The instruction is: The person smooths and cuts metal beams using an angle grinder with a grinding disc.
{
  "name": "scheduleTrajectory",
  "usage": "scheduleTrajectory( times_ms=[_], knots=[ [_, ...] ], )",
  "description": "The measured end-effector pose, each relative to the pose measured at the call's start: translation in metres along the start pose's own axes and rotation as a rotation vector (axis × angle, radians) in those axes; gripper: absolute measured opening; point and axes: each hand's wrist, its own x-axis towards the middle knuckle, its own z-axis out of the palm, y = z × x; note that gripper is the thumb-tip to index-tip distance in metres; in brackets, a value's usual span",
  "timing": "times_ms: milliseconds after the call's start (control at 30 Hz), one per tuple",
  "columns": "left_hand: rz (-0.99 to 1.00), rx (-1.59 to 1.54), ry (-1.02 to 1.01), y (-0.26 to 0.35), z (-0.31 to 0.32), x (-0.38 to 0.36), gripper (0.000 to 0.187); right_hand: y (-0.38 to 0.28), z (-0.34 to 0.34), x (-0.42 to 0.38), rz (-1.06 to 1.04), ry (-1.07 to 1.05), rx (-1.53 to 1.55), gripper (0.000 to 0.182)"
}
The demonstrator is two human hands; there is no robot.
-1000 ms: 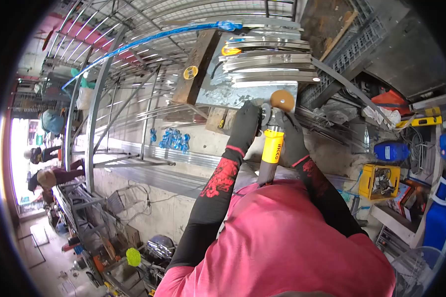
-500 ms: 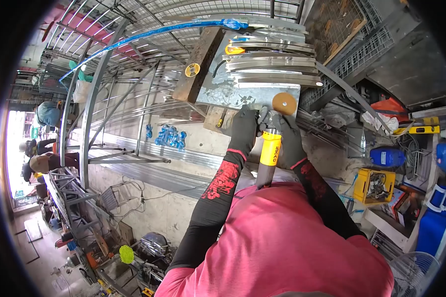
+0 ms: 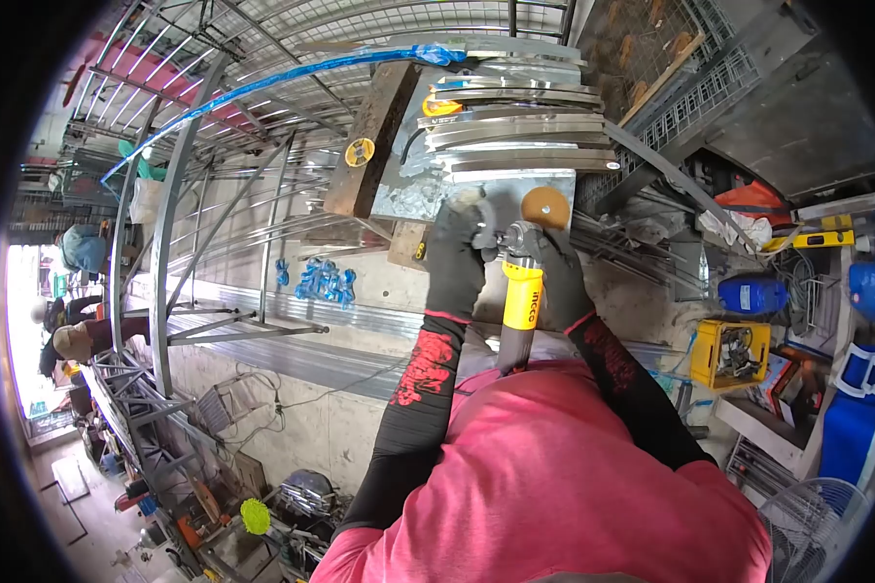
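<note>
A yellow and black angle grinder (image 3: 522, 296) stands upright against my body, its grey head at the top. My right hand (image 3: 556, 272), in a dark glove, is closed around the right side of that head. On the left, my gloved left hand (image 3: 457, 257) is beside the head, its fingers around a pale curved piece that looks like the disc guard; the fingertips are blurred. A brown disc (image 3: 545, 208) lies on the metal-topped bench (image 3: 403, 185) just above my right hand. Several shiny metal strips (image 3: 525, 133) are laid across the bench.
A rusty beam (image 3: 384, 117) carrying a yellow round label borders the bench. Metal racks (image 3: 180, 194) rise on the left, with a person (image 3: 87, 335) beyond. At right are a yellow crate (image 3: 729, 355), blue containers (image 3: 753, 294) and a fan (image 3: 815, 525).
My left hand has moved slightly left, away from the grinder head, and the pale curved piece now shows beside it. The whole view has shifted a little.
</note>
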Motion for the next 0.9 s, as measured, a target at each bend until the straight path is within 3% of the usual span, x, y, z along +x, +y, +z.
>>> scheduleTrajectory(
  times_ms=[33,100,200,233,300,333,367,400,433,467,500,533,567,600,633,700,800,833,900],
  knots=[
    [-0.034,-0.324,-0.094,0.006,-0.006,-0.001,0.029,-0.004,-0.001,0.000,0.055,0.013,0.062,0.024],
    [-0.219,-0.443,-0.151,0.008,-0.026,0.000,0.047,-0.002,-0.005,0.002,0.105,0.021,0.120,0.026],
    [-0.335,-0.672,-0.267,0.012,-0.045,-0.010,0.056,0.004,-0.023,-0.003,-0.167,-0.052,-0.330,0.030],
    [-0.361,-0.788,-0.446,-0.005,-0.067,-0.005,0.052,0.004,-0.028,-0.005,-0.166,-0.051,-0.339,0.030],
    [-0.428,-0.853,-0.304,-0.024,-0.086,-0.016,0.042,0.013,-0.034,-0.011,-0.271,0.002,-0.588,0.031],
    [-0.468,-0.847,-0.249,-0.039,-0.099,-0.019,0.037,0.027,-0.034,-0.018,0.153,0.087,0.305,0.036],
    [-0.511,-0.844,-0.184,-0.058,-0.117,-0.023,0.033,0.024,-0.036,-0.025,0.048,0.046,0.260,0.041],
    [-0.519,-0.701,-0.072,-0.080,-0.139,-0.024,0.028,0.032,-0.048,-0.032,0.206,0.085,0.524,0.040],
    [-0.563,-0.758,0.011,-0.115,-0.173,-0.020,0.029,0.041,-0.061,-0.040,0.368,0.138,0.786,0.039],
    [-0.287,-0.085,0.057,-0.167,-0.212,-0.017,0.031,0.046,-0.065,-0.054,0.415,0.155,0.777,0.039],
    [-0.013,0.592,0.077,-0.205,-0.243,-0.016,0.032,0.049,-0.067,-0.069,0.258,0.223,0.309,0.041],
    [0.001,0.969,0.114,-0.210,-0.258,-0.012,0.034,0.055,-0.070,-0.077,0.083,0.260,-0.158,0.043],
    [0.017,1.348,0.136,-0.210,-0.270,-0.004,0.036,0.064,-0.081,-0.088,0.277,0.407,0.205,0.050],
    [-0.413,1.161,0.225,-0.206,-0.273,0.023,0.043,0.074,-0.095,-0.102,0.378,0.427,0.407,0.056],
    [-0.346,1.262,0.243,-0.260,-0.328,0.045,0.049,0.083,-0.103,-0.115,0.475,0.457,0.611,0.062],
    [-0.338,1.474,0.207,-0.253,-0.328,0.086,0.043,0.068,-0.084,-0.120,0.556,0.503,0.576,0.066],
    [-0.184,1.266,0.405,-0.290,-0.356,0.130,0.043,0.073,-0.079,-0.135,0.623,0.572,0.566,0.073],
    [-0.287,1.454,0.359,-0.287,-0.356,0.137,0.045,0.075,-0.080,-0.139,0.618,0.587,0.584,0.077],
    [-0.387,1.530,0.307,-0.298,-0.370,0.147,0.051,0.075,-0.078,-0.143,0.622,0.660,0.607,0.077]
  ],
)
